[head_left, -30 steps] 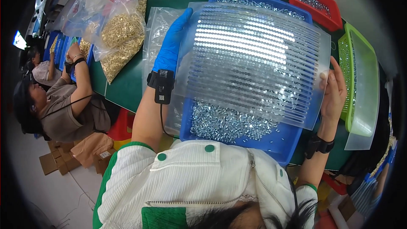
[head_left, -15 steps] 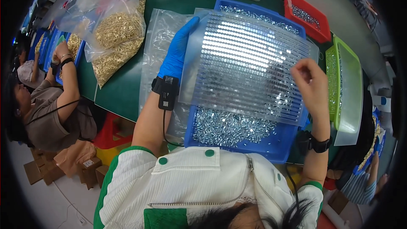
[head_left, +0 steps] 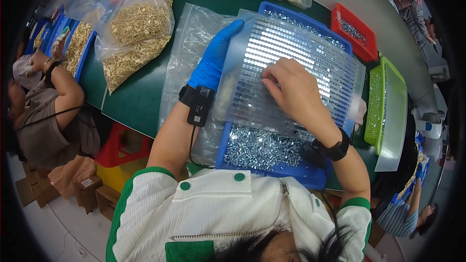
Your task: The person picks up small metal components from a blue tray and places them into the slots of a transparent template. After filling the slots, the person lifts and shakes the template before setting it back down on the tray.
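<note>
My left hand (head_left: 213,58), in a blue glove, grips the left edge of a clear plastic tray (head_left: 296,109) lined with rows of small shiny metal pieces. The tray is held above a blue bin (head_left: 310,177), partly covering it. Loose silvery metal pieces (head_left: 262,150) like short tubes lie heaped in the bin's near part, and more show at its far end. My bare right hand (head_left: 293,90) is over the middle of the tray, its fingers bent and pinched together. Whatever is between those fingertips, if anything, is hidden.
Clear bags of brass-coloured parts (head_left: 138,31) stand left on the green table (head_left: 128,102). Beyond the blue bin is a red bin (head_left: 357,34) of metal pieces; a green basket (head_left: 376,102) with a clear sheet stands right. A co-worker (head_left: 53,102) sits at left.
My right hand has swung left from the tray's right edge to over its middle. The left hand still grips the tray. The whole view has shifted slightly.
</note>
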